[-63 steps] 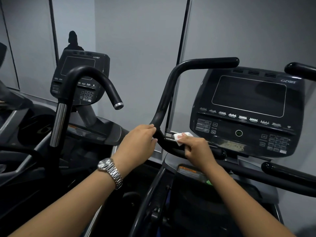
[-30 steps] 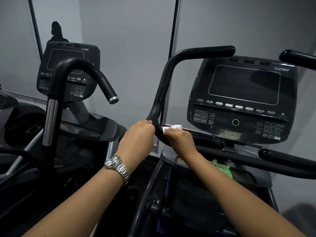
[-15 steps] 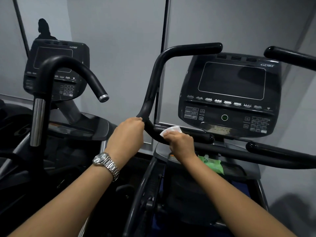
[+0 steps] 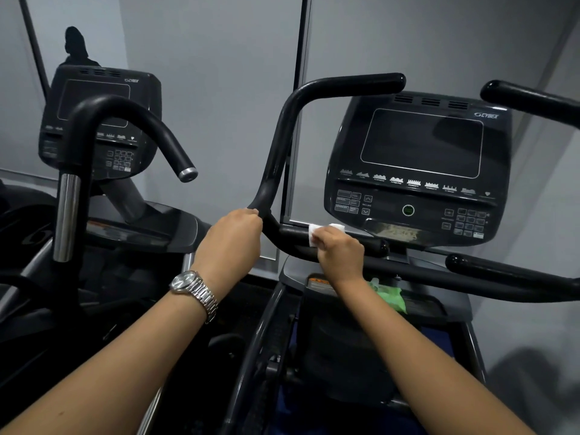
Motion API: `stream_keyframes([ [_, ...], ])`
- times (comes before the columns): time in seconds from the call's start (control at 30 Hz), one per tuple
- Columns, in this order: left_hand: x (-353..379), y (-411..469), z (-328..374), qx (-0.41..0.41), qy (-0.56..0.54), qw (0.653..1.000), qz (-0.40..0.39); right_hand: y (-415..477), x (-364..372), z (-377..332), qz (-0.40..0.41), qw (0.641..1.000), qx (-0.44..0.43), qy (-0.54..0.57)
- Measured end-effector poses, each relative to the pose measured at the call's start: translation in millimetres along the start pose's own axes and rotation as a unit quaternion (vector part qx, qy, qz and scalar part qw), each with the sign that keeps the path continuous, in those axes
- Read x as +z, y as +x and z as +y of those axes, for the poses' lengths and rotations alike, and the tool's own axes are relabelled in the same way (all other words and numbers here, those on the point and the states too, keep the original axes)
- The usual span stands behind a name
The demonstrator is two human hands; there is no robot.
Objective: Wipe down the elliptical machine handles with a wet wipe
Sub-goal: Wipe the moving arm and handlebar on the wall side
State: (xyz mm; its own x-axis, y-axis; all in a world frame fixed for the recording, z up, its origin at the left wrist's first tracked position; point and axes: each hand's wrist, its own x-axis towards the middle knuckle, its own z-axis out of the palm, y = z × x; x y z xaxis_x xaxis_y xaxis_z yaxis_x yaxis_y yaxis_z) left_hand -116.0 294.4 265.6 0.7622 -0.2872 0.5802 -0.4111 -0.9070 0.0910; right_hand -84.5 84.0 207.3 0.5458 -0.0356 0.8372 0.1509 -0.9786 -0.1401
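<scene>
A black curved handle (image 4: 284, 136) of the elliptical rises in the middle of the view and bends right at its top. My left hand (image 4: 230, 238), with a metal watch on the wrist, grips the handle at its lower bend. Just to the right, my right hand (image 4: 340, 252) holds a white wet wipe (image 4: 323, 231) wrapped over the short lower black grip bar (image 4: 373, 245). The wipe sticks out above my fingers. The right handle (image 4: 530, 102) shows at the upper right edge.
The console (image 4: 420, 171) with a dark screen and keypads stands right behind the grip bar. A green wipe packet (image 4: 390, 295) lies on the shelf under it. A second machine with a hooked handle (image 4: 131, 120) stands at the left. Grey wall panels are behind.
My right hand with the wipe has shifted a little to the right along the lower grip bar. My left hand has kept its grip on the bend of the handle.
</scene>
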Motion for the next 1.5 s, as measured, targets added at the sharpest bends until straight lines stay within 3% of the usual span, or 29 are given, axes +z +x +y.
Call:
stream_keyframes([
  [0.23,-3,-1,1,0.003,0.003,1.0,0.002,-7,-1,1,-0.009,0.998,-0.065,0.004],
  [0.4,-3,-1,2,-0.004,-0.001,1.0,0.001,3,-5,4,-0.008,1.0,0.023,-0.003],
  [0.6,-4,-1,2,-0.004,-0.001,1.0,0.001,-1,2,-12,-0.046,0.998,-0.032,0.013],
  [0.73,-2,-1,2,-0.009,-0.002,1.0,0.001,-4,-12,15,-0.001,1.0,0.013,0.002],
  [0.83,0,0,1,-0.011,-0.008,1.0,0.006,5,-11,7,-0.012,0.999,0.051,-0.002],
  [1.03,2,2,-1,-0.006,-0.003,1.0,0.006,-11,-14,15,-0.03,0.999,-0.013,-0.003],
  [1.2,1,0,2,-0.015,-0.007,1.0,0.0,1,-25,28,0.002,0.998,0.061,-0.014],
  [1.4,1,0,0,-0.011,-0.003,1.0,0.005,-17,-31,25,-0.016,1.0,0.01,-0.015],
  [1.5,2,2,0,-0.01,-0.006,1.0,0.002,-14,-43,42,0.007,0.999,0.039,-0.029],
])
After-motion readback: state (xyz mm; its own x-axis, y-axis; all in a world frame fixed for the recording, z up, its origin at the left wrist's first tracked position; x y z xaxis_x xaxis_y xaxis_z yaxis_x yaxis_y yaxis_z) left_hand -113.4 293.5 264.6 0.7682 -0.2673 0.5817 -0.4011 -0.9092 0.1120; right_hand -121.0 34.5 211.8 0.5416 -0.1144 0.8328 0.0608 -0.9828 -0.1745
